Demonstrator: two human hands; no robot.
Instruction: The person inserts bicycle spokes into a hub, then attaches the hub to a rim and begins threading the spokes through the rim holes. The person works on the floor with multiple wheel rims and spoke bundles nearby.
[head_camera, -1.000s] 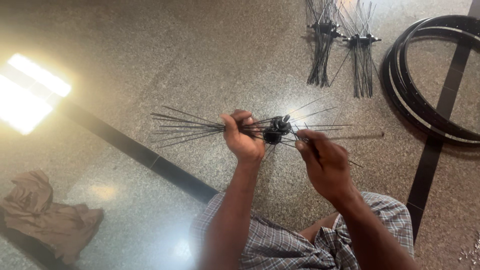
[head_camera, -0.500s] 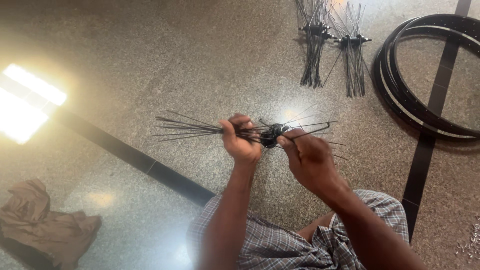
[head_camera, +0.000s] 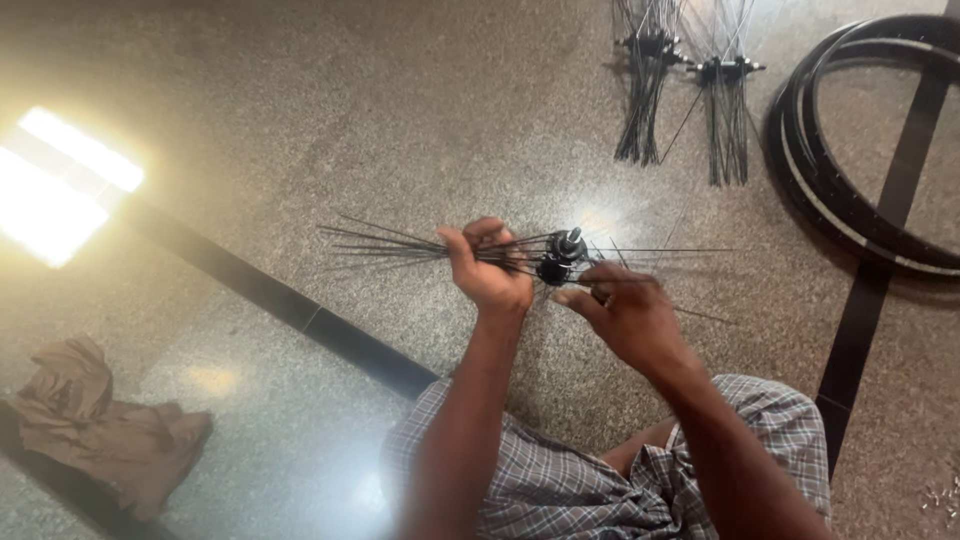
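The person sits on a shiny stone floor (head_camera: 300, 120) and holds a small black wheel hub (head_camera: 560, 258) up in front of them. Many thin black spokes (head_camera: 390, 245) stick out of the hub to both sides.

The left hand (head_camera: 490, 268) is closed tight around a bunch of spokes just left of the hub. The fingers hide the part of the spokes they wrap around. The right hand (head_camera: 625, 315) is right beside the hub, on its lower right. Its fingertips touch the spokes there, and they seem to pinch one, but the fingers are curled under and it is hard to tell for sure. The two hands are close together, with only the hub between them.

The spokes on the right side are very thin and fade into the speckled floor, so it is hard to count them or see where they end.

Far off at the top lie two more hubs with spokes (head_camera: 690, 90), and the top edge cuts them off. To the right lie black round rims (head_camera: 850, 210), also cut off by the edge. A brown cloth (head_camera: 95, 430) lies crumpled at the lower left. A very bright patch of light (head_camera: 60, 190) washes out the floor at the left. Dark stripes (head_camera: 270, 300) run across the floor. Checked cloth (head_camera: 560, 480) covers the person's lap.
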